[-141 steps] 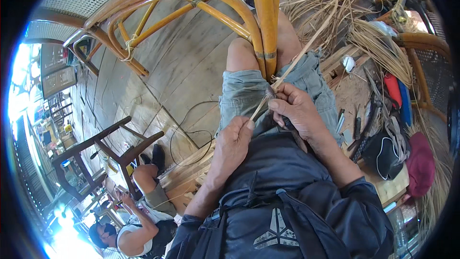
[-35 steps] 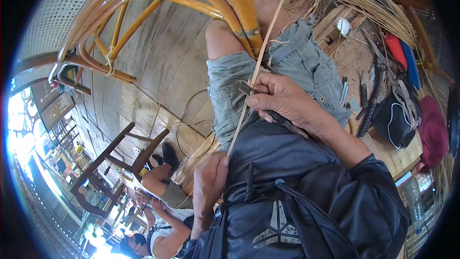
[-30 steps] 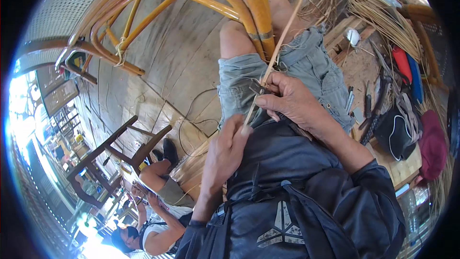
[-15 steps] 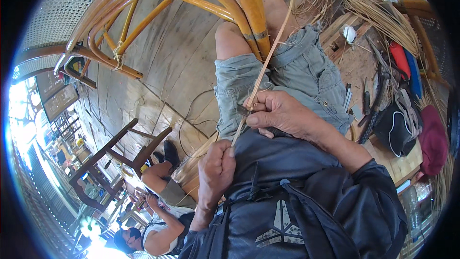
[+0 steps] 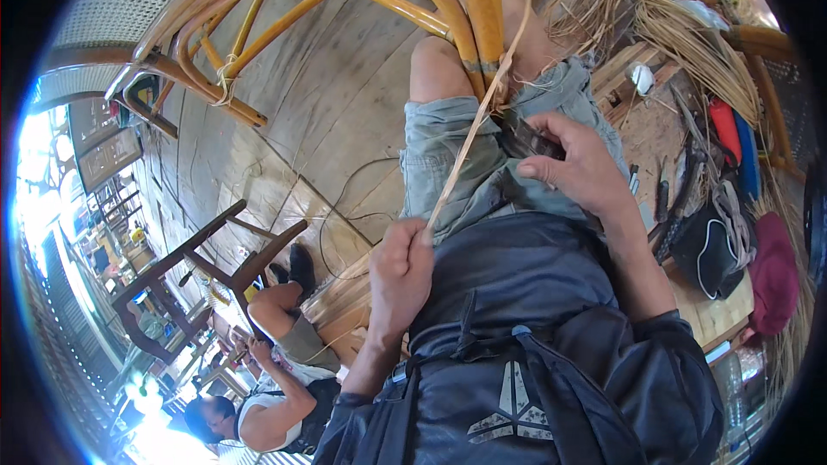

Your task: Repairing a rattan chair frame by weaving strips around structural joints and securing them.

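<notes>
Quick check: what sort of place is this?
Likely a cane-furniture workshop, judging by the glossy yellow-brown furniture frame, the dark chair-like frame, and the pale strip in the left hand.

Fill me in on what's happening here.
The person's left hand is closed around the lower end of a long, thin, pale cane-like strip, which slants up across the lap. The right hand, apart from the strip, holds a dark tool-like object whose exact kind is hard to make out. A glossy yellow-brown cane-like furniture frame comes down between the knees. To the right lies a bundle of thin, tan strips.
</notes>
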The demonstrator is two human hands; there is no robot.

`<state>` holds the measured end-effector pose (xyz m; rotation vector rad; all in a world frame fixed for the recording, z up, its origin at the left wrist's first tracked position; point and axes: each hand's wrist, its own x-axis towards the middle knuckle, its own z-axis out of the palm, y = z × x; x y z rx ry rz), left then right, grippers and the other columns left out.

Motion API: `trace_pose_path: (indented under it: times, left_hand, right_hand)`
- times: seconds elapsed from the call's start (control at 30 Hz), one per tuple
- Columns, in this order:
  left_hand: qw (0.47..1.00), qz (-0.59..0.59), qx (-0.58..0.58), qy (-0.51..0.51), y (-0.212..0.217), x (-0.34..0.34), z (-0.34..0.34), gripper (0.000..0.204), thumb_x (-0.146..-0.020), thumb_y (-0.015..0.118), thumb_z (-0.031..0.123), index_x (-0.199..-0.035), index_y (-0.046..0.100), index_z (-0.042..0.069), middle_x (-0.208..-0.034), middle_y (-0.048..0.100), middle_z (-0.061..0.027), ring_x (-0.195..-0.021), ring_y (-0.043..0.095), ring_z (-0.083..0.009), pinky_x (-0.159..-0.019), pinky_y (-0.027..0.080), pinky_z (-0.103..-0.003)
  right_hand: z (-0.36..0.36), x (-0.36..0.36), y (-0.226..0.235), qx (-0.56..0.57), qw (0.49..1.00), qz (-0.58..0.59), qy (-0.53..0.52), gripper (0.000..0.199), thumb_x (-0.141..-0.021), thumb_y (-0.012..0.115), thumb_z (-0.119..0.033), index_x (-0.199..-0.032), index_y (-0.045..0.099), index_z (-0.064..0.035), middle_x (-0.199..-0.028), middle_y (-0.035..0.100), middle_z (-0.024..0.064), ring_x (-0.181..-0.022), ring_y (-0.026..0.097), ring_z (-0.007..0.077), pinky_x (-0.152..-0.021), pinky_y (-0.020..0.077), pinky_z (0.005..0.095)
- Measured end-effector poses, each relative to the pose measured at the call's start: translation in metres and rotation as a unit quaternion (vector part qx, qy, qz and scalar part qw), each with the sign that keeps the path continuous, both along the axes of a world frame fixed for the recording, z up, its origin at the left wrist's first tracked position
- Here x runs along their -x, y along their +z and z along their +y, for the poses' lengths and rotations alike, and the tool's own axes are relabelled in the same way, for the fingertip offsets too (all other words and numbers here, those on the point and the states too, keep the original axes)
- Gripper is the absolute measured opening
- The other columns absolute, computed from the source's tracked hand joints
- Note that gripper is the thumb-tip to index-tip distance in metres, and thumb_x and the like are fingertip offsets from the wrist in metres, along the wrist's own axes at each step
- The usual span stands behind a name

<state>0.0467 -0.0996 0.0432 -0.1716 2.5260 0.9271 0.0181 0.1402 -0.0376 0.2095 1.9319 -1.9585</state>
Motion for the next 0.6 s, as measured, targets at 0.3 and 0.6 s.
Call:
trace_pose_path:
  times: [0.3, 0.6]
  left_hand:
    - [0.998, -0.010, -0.060, 0.027, -0.025, 0.001, 0.012, 0.012, -0.088, 0.055, 0.011, -0.092, 0.057, 0.000, -0.071, 0.058, -0.0125, -0.062, 0.054, -0.0166, -0.059, 0.045, -0.029]
    - [0.997, -0.024, -0.065, -0.022, 0.013, -0.021, -0.033, 0.006, -0.084, 0.057, 0.007, -0.087, 0.058, 0.002, -0.067, 0.055, -0.0078, -0.060, 0.053, -0.0159, -0.058, 0.043, -0.028]
  right_hand:
    - [-0.060, -0.002, 0.008, -0.229, 0.931, 0.281, 0.050, 0.022, -0.073, 0.072, -0.015, -0.085, 0.056, -0.0063, -0.073, 0.061, 0.0085, -0.070, 0.060, 0.0289, -0.063, 0.0456, 0.0355]
    - [0.004, 0.074, -0.020, -0.398, 0.916, 0.050, 0.003, 0.032, -0.085, 0.056, -0.030, -0.089, 0.061, 0.0018, -0.081, 0.062, 0.0227, -0.080, 0.061, 0.0388, -0.073, 0.0488, 0.0451]
